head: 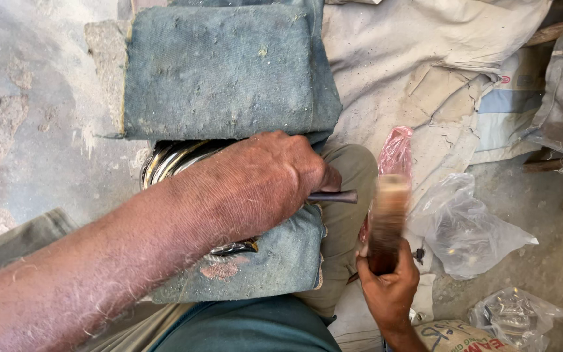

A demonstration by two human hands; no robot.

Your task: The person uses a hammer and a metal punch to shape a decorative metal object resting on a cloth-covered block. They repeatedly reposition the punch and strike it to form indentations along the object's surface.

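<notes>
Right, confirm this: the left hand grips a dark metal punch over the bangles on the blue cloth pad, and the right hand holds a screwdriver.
One thing is off. The right hand holds a wooden mallet, blurred in motion, not a screwdriver. The rest stands: the left hand grips the dark metal punch over the bangles on the blue cloth pad. The head view shows it.

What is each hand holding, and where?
Left hand grips a thin dark metal rod near one end; right hand holds a blurred wooden mallet by its lower handle.
</notes>
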